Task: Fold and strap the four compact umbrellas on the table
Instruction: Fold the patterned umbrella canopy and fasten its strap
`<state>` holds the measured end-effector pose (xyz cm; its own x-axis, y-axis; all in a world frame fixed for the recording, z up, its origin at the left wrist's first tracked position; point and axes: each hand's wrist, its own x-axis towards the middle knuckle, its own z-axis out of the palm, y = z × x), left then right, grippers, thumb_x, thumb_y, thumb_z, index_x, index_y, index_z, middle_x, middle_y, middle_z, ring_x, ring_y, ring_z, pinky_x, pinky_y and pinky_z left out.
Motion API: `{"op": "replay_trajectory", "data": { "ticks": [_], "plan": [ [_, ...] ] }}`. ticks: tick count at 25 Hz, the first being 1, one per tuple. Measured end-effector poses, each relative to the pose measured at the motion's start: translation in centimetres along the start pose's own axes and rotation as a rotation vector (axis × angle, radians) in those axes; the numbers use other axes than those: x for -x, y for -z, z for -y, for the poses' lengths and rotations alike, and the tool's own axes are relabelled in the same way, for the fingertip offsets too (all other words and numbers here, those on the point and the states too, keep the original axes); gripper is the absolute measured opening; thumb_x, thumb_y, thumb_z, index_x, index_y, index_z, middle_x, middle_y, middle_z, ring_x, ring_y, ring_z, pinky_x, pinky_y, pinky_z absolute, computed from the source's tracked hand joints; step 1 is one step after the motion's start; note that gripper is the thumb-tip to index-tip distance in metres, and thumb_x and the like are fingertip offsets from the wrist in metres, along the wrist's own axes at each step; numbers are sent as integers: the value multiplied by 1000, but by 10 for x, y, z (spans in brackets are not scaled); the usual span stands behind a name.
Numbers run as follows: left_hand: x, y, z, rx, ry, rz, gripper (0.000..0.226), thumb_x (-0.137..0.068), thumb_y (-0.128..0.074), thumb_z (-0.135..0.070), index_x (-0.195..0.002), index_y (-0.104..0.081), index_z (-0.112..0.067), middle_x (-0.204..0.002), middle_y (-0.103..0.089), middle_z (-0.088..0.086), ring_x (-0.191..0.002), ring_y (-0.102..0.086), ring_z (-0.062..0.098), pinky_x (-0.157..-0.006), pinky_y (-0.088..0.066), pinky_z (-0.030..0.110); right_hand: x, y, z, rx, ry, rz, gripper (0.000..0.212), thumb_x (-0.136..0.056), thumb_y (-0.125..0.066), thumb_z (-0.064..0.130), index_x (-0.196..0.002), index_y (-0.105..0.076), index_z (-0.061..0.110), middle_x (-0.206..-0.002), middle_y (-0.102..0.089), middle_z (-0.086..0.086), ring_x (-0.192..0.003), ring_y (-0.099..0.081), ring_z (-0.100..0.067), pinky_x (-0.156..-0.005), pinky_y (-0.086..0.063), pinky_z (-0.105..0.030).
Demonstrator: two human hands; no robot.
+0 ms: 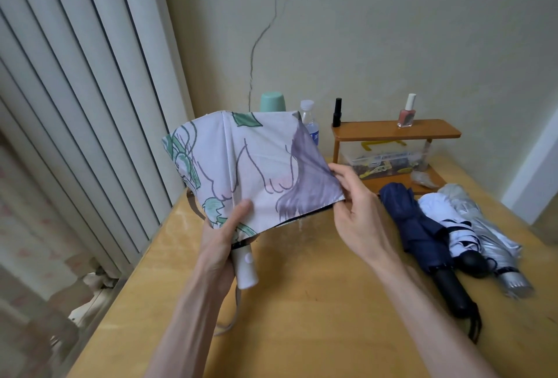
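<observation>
Pale wooden table (302, 302) set into a cream-walled corner, with ribbed curtain panels on the left and a small brown shelf (395, 131) at the far side. On the shelf stand a black bottle (337, 111) and a pink nail polish bottle (407, 113).

The printed umbrella (247, 166) is held up over the near-left part of the table, shaft collapsed but canopy loose and billowing. The left hand (225, 241) is clamped round the top of its white handle (247, 269), thumb pressed onto the cloth. The right hand (359, 211) pinches the right corner of the canopy, fingers closed on a fold at the hem.

To the right lie a navy umbrella (419, 226), a white striped umbrella (453, 226) and a silver umbrella (486, 226), side by side and touching. All three are collapsed, and their cloth looks slack; whether any strap is fastened I cannot tell.

The step in hand seems to be gathering the pleats of the first umbrella. Next, each panel probably wants drawing flat and laying the same way round the shaft while the left hand holds the handle steady. After that comes finding the closure strap, which is not visible now, and wrapping it tight
</observation>
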<state>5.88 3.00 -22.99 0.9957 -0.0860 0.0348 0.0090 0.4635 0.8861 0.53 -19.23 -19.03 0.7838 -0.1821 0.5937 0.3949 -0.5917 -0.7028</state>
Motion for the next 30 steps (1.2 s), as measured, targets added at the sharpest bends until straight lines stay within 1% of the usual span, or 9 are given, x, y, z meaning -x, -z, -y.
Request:
{"op": "replay_trajectory", "data": {
  "ticks": [4, 7, 9, 13, 17, 21, 25, 27, 30],
  "plan": [
    [-2, -5, 9, -50, -27, -27, 45, -72, -87, -11, -114, -71, -13, -100, -79, 8, -81, -75, 19, -66, -61, 28, 5, -6, -3, 336, 33, -88, 63, -87, -61, -8, -145, -52, 15, -105, -76, -3, -80, -67, -18, -54, -40, -22],
    [-4, -2, 12, -120, -75, -29, 59, -67, -86, -14, -123, -68, -8, -104, -80, 10, -88, -76, 22, -71, -61, 29, -4, 16, -3, -43, -181, 365, 94, -86, -77, 5, -163, -28, 26, -140, -56, 22, -109, -55, 21, -91, -44, -2],
    [-5, 6, 11, -190, -95, -10, 66, -65, -88, -15, -127, -65, -6, -104, -80, 9, -88, -77, 22, -69, -60, 28, -12, 35, -1, -249, -305, 542, 101, -85, -82, 27, -165, -21, 42, -157, -38, 24, -136, -42, 14, -114, -38, -19],
    [-8, 28, 5, -356, -70, 141, 78, -57, -95, -27, -126, -67, -7, -109, -79, 14, -98, -77, 35, -76, -63, 36, -19, 34, 9, -387, -294, 138, 53, -100, -72, 30, -149, -52, 36, -134, -65, 12, -119, -65, 4, -92, -51, -12],
    [-2, 36, -5, -460, -41, 278, 77, -54, -94, -33, -123, -68, -10, -110, -80, 12, -100, -77, 32, -80, -63, 36, -22, 35, 3, -285, -194, 141, 11, -96, -76, 21, -104, -73, 15, -102, -74, 2, -96, -72, -14, -89, -56, -31],
    [-1, 45, -16, -487, -12, 361, 80, -60, -96, -21, -131, -61, -8, -117, -79, 11, -106, -77, 32, -83, -63, 35, -24, 61, 1, -104, -263, 446, 27, -85, -84, 37, -83, -75, 11, -88, -78, -6, -83, -72, -19, -83, -51, -31],
    [1, 48, -16, -466, -12, 352, 78, -59, -95, -21, -129, -62, -9, -116, -79, 11, -105, -77, 31, -80, -63, 33, -25, 89, 0, -60, -308, 294, 21, -82, -86, 17, -86, -68, 8, -83, -79, -6, -81, -79, -16, -88, -58, -37],
    [-1, 48, -15, -458, -33, 299, 82, -56, -94, -31, -128, -65, -9, -115, -78, 14, -107, -75, 38, -86, -63, 44, -24, 91, -1, -186, -325, 219, 26, -82, -86, 19, -99, -67, 11, -96, -79, -5, -90, -79, -22, -89, -62, -41],
    [-3, 46, -14, -446, -47, 292, 79, -55, -95, -32, -126, -67, -10, -116, -78, 17, -110, -73, 42, -93, -60, 51, -19, 59, 7, -364, -489, 323, 76, -71, -87, 56, -134, -62, 21, -122, -76, 1, -109, -75, -17, -95, -59, -41]
  ]
}}
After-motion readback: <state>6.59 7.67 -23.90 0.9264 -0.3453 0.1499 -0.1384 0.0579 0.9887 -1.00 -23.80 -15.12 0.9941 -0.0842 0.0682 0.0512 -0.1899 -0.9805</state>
